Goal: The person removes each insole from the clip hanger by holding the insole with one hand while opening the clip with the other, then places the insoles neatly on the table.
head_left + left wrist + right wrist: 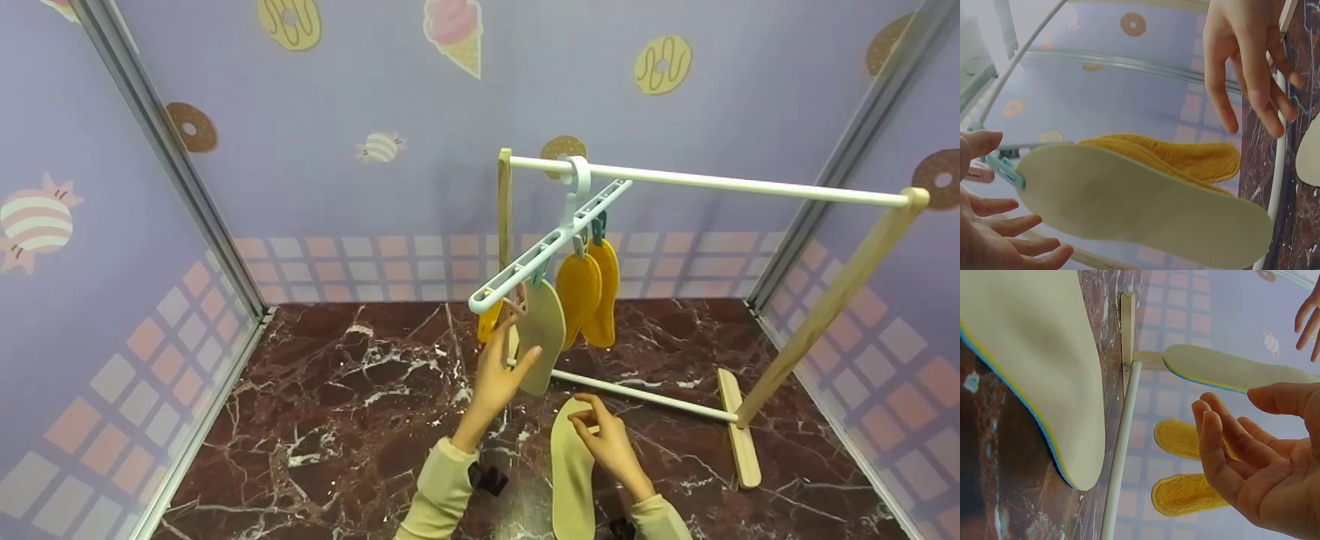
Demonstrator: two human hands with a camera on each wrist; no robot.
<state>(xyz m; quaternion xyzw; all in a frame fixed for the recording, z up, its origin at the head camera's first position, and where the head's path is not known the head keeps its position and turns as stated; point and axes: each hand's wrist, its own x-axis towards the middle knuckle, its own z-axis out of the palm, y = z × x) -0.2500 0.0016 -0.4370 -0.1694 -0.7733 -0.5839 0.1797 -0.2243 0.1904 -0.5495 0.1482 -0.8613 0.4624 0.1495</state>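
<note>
A beige insole (546, 337) hangs toe-down from a teal clothespin (1008, 173) on a white slotted hanger (525, 271). My left hand (496, 379) is raised beside that insole, fingers spread and nothing gripped, close to a pink clothespin (977, 173). Lower down, my right hand (609, 444) hovers with loosely bent, bare fingers over a second beige insole (573, 487) lying on the marbled tabletop. The right wrist view shows this flat insole (1033, 354) with a blue and yellow edge. Two fuzzy orange-yellow insoles (577, 296) hang farther back on the hanger.
The hanger hooks over the white top rail (712, 181) of a wooden rack. Its slanted right post (825, 315) stands on a wooden foot (739, 435), and a white lower rail (637, 393) runs behind my hands. Patterned walls enclose the dark red marbled tabletop (360, 420).
</note>
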